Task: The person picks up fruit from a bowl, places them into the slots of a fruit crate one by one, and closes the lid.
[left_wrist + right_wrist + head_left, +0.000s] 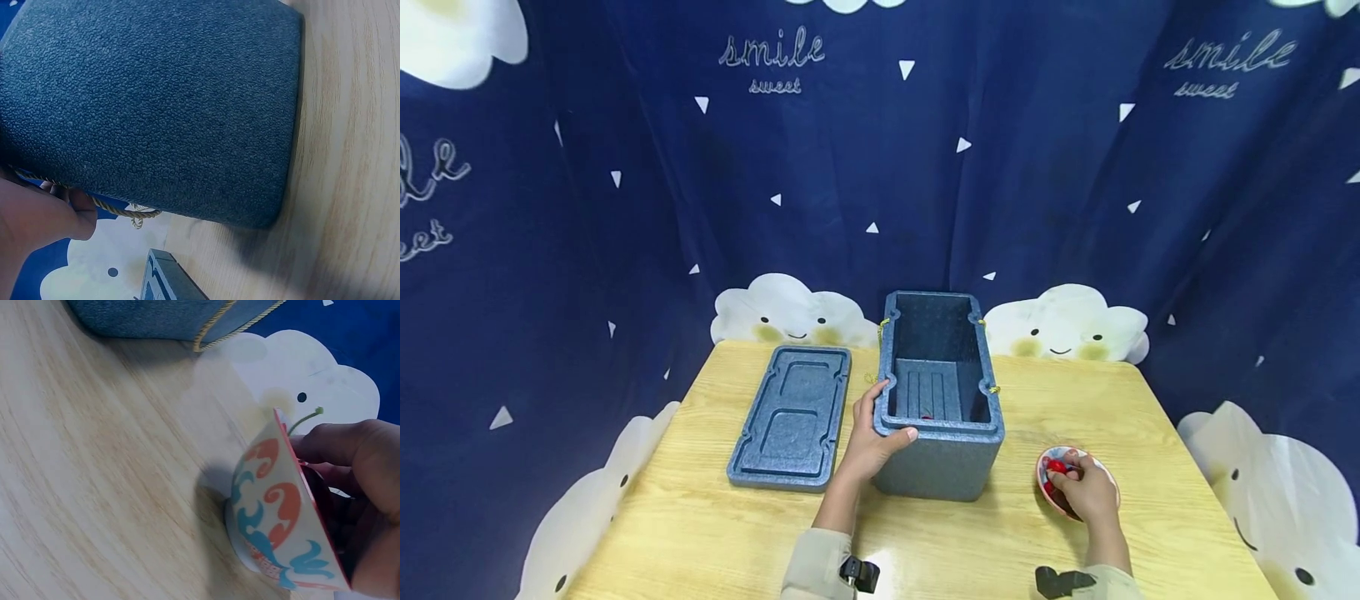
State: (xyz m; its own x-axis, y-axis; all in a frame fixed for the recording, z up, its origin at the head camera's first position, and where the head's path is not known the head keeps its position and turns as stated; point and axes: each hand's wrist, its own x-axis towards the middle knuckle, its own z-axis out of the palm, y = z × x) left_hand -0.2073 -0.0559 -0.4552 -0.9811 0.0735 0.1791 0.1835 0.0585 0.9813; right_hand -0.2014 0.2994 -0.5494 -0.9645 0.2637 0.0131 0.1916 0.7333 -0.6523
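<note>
My left hand [868, 446] grips the near left corner of a blue foam box [932, 467], thumb over the front rim and fingers along the left side. In the left wrist view the box's textured wall [162, 106] fills much of the picture. A bit of something red [927, 417] shows on the box floor. To the right, my right hand [1090, 492] reaches into a patterned bowl [275, 512] and pinches a red cherry [1057, 466] between thumb and fingers. A green stem [306, 419] rises by the fingers. More dark red fruit lies in the bowl, partly hidden by the hand.
The blue foam lid [790, 417] lies flat on the wooden table [700, 533], left of the box. Yellow cord [134, 213] runs along the box's sides. Behind the table hangs a dark blue curtain [850, 167] with clouds.
</note>
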